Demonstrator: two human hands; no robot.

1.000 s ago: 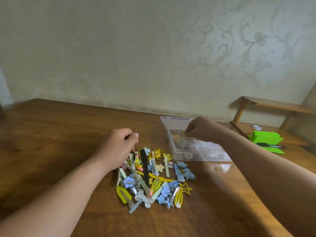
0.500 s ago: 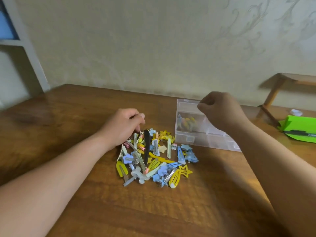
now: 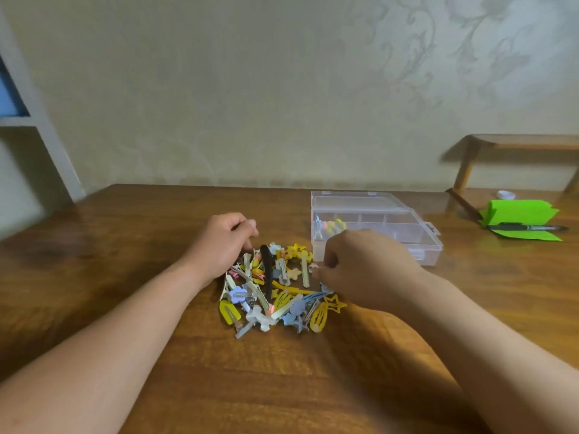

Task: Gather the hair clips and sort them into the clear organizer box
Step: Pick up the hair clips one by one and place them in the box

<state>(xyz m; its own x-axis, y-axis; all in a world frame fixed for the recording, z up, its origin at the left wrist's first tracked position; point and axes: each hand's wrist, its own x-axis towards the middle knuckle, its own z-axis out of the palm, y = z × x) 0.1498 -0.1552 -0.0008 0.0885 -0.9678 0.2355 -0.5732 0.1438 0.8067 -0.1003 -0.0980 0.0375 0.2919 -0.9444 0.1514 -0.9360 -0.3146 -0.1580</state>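
A heap of colourful hair clips (image 3: 275, 292) lies on the wooden table (image 3: 125, 245); yellow, blue, white and one long black clip (image 3: 267, 270) stand out. The clear organizer box (image 3: 416, 245) sits open just behind and right of the heap, with a few sorted clips (image 3: 329, 227) in its left compartment. My left hand (image 3: 222, 245) rests at the heap's upper left edge, fingers curled in. My right hand (image 3: 363, 267) is down at the heap's right edge, thumb and fingers pinched on a small pale clip (image 3: 313, 268); the hand is blurred.
A folded green paper (image 3: 520, 211) with a black pen (image 3: 529, 228) lies at the far right, beside a small white cap (image 3: 505, 194). A low wooden shelf (image 3: 517, 144) stands against the wall behind it. A white shelf frame (image 3: 47, 136) is at the left.
My right hand came from above the box's left compartment down to the heap's right edge. The left hand stayed at the heap. The view turned left.
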